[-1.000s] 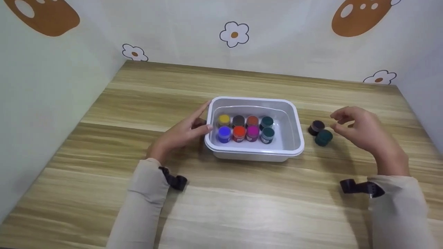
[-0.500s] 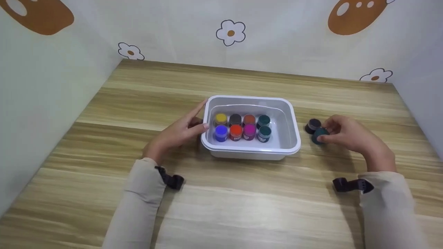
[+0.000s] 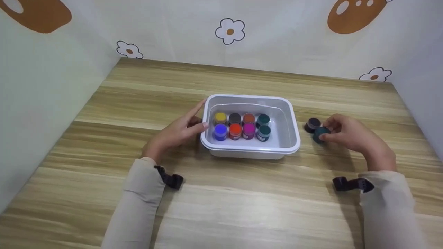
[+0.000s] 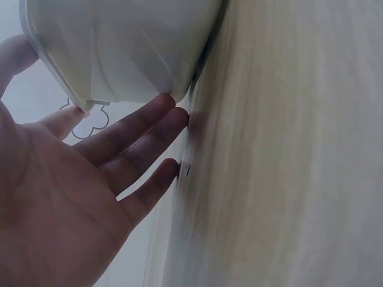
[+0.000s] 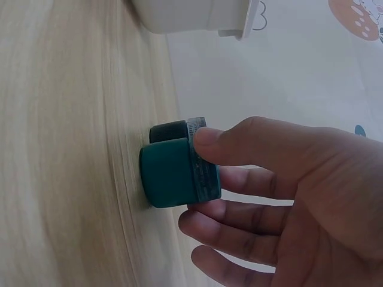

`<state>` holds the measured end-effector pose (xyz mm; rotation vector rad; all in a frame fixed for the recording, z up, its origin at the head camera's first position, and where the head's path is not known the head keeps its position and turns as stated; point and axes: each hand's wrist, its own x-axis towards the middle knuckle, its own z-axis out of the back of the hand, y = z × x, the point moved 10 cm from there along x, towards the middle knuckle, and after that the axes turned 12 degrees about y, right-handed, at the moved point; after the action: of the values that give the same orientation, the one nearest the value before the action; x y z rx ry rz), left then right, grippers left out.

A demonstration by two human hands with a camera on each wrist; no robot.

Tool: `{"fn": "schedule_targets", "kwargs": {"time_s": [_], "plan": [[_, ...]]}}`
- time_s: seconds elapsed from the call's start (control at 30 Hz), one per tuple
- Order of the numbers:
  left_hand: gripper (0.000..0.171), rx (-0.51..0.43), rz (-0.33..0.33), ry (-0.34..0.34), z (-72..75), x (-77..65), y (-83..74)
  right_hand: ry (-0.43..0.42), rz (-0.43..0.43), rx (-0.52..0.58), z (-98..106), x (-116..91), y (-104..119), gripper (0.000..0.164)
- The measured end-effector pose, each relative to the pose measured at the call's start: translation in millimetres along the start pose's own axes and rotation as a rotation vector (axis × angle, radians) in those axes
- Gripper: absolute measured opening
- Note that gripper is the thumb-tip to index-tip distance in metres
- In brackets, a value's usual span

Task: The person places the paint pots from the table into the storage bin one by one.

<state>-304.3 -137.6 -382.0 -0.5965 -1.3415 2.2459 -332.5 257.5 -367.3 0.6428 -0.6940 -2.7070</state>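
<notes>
My left hand [image 3: 173,136] lies along the left end of a white plastic tub [image 3: 250,149], thumb at the rim. In the left wrist view its fairly straight fingers reach the tub's outer wall [image 4: 131,48]. My right hand [image 3: 356,136] pinches a small dark green paint jar [image 3: 319,135] by its lid, between thumb and fingers. In the right wrist view this green jar [image 5: 167,173] stands at the tabletop. Right beside it, partly hidden, is a near-black paint jar [image 5: 166,131]. Inside the tub stand several paint jars in two rows, among them a blue jar [image 3: 220,132] and a yellow jar [image 3: 220,118].
A wood-grain table [image 3: 221,193] carries everything. Pale walls stand behind and at both sides, with a flower print [image 3: 230,31] on the back one. A dark strap-mounted camera [image 3: 171,180] sits at the left wrist and another camera [image 3: 349,184] at the right wrist.
My right hand has come down and left onto the green jar and now pinches it. The jar stands about where it was. My left hand stays at the tub.
</notes>
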Motion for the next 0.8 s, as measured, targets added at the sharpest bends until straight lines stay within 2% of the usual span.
{"fn": "schedule_targets", "kwargs": {"time_s": [0.13, 0.37, 0.67, 0.8], "plan": [[0.079, 0.008, 0.008, -0.001, 0.1, -0.7, 0.6, -0.005, 0.010, 0.005, 1.2, -0.5, 0.2, 0.044], [0.078, -0.014, -0.034, 0.003, -0.6, -1.6, -2.0, -0.044, 0.015, -0.010, 10.0, -7.7, 7.7, 0.039], [0.078, -0.008, 0.000, -0.003, 0.6, -1.3, -0.1, -0.111, 0.064, -0.029, 26.0, -24.8, 34.7, 0.038], [0.078, -0.007, 0.011, 0.006, -1.4, 0.8, 0.2, -0.167, 0.124, -0.005, 32.4, -38.6, 51.9, 0.036]]}}
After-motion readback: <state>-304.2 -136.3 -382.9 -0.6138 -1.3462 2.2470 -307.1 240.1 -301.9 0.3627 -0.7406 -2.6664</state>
